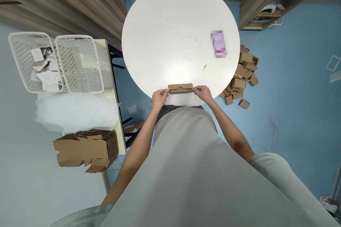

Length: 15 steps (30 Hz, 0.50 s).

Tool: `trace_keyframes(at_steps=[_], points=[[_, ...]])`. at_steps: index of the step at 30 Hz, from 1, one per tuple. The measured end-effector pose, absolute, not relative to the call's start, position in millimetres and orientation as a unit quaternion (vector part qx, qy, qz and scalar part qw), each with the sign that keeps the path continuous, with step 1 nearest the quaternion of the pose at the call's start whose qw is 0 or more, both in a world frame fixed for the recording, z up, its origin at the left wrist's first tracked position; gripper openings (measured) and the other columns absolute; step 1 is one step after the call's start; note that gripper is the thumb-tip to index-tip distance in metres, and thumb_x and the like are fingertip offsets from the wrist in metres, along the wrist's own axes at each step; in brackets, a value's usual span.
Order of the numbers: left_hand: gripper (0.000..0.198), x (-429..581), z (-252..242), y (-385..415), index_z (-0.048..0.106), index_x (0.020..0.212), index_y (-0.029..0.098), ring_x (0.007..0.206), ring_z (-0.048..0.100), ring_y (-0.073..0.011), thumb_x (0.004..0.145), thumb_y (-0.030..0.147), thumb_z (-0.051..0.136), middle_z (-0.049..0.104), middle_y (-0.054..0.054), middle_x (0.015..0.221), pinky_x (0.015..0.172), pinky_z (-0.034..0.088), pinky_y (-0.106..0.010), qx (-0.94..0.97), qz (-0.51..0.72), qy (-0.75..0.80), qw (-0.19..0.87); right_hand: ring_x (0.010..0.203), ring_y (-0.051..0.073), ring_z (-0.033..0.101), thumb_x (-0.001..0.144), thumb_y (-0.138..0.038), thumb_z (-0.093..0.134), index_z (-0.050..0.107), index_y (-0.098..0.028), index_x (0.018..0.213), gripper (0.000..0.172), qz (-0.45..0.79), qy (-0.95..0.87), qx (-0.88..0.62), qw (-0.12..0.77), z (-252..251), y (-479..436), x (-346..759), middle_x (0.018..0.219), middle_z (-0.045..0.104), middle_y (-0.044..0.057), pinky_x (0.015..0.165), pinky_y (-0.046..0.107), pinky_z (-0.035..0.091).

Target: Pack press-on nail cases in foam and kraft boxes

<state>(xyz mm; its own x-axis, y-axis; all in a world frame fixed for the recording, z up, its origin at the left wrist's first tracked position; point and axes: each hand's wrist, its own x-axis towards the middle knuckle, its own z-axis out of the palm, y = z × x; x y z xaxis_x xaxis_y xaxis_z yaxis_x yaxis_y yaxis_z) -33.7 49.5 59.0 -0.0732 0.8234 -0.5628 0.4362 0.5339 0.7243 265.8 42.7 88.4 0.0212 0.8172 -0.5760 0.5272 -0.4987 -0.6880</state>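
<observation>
A small brown cardboard box [180,88] lies at the near edge of the round white table [176,28]. My left hand [159,98] grips its left end with curled fingers. My right hand [204,93] pinches its right end. Both hands hold the box between them, just above my grey-clad torso.
A stack of flat cardboard blanks [86,149] sits on a side table at the left, by clear plastic wrap [74,111] and two white mesh baskets [77,64]. A heap of folded small boxes [241,78] lies on the blue floor at the right. A blurred purple item [218,43] rests on the table.
</observation>
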Motion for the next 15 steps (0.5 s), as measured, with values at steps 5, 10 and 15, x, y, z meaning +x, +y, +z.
trace_keyframes(at_steps=[5, 10, 15], points=[[0.037, -37, 49, 62, 0.086, 0.109, 0.015, 0.098, 0.08, -0.0293, 0.087, 0.046, 0.087, 0.086, -0.012, 0.1, 0.095, 0.064, -0.043, 0.415, 0.184, 0.704, 0.547, 0.09, 0.023, 0.081, 0.098, -0.049, 0.077, 0.083, -0.02, 0.094, 0.03, 0.543, -0.446, -0.695, 0.153, 75, 48, 270, 0.099, 0.086, 0.007, 0.087, 0.032, 0.06], [0.045, -43, 41, 63, 0.083, 0.1, 0.015, 0.102, 0.079, -0.0314, 0.068, 0.042, 0.101, 0.085, -0.015, 0.104, 0.098, 0.065, -0.049, 0.389, 0.179, 0.692, 0.58, 0.086, 0.023, 0.081, 0.09, -0.041, 0.088, 0.082, -0.019, 0.094, 0.023, 0.59, -0.4, -0.691, 0.123, 65, 42, 273, 0.093, 0.085, 0.008, 0.08, 0.031, 0.062], [0.063, -45, 38, 57, 0.081, 0.124, 0.016, 0.098, 0.08, -0.0291, 0.068, 0.04, 0.099, 0.084, -0.014, 0.11, 0.098, 0.066, -0.049, 0.399, 0.192, 0.678, 0.586, 0.085, 0.02, 0.081, 0.093, -0.038, 0.085, 0.081, -0.019, 0.102, 0.022, 0.568, -0.402, -0.706, 0.134, 69, 35, 268, 0.102, 0.086, 0.008, 0.083, 0.031, 0.062]])
